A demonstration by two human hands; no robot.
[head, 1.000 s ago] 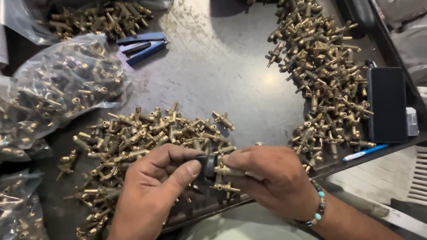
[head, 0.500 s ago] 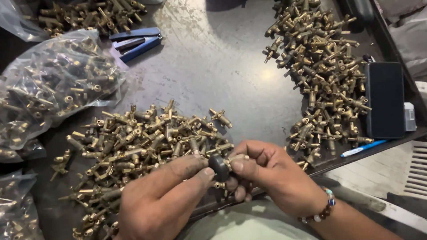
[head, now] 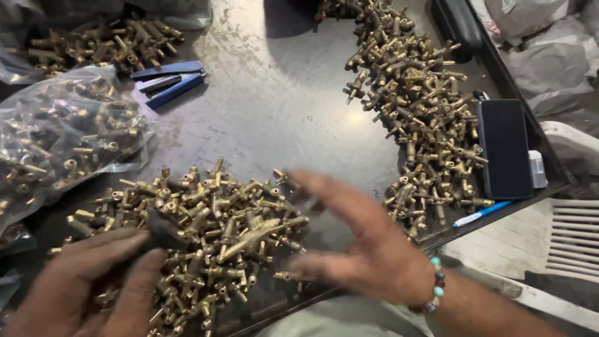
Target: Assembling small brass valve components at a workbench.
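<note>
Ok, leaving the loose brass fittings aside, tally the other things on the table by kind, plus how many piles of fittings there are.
Loose piles of brass fittings: 3
Clear bags of fittings: 1 in full view
Blue-handled pliers: 1
Black phone: 1
Blue pen: 1
Small white box: 1
Total: 8

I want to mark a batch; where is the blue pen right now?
In the head view the blue pen lies at the table's right edge, just below the black phone and right of the right-hand pile of brass fittings.
</note>
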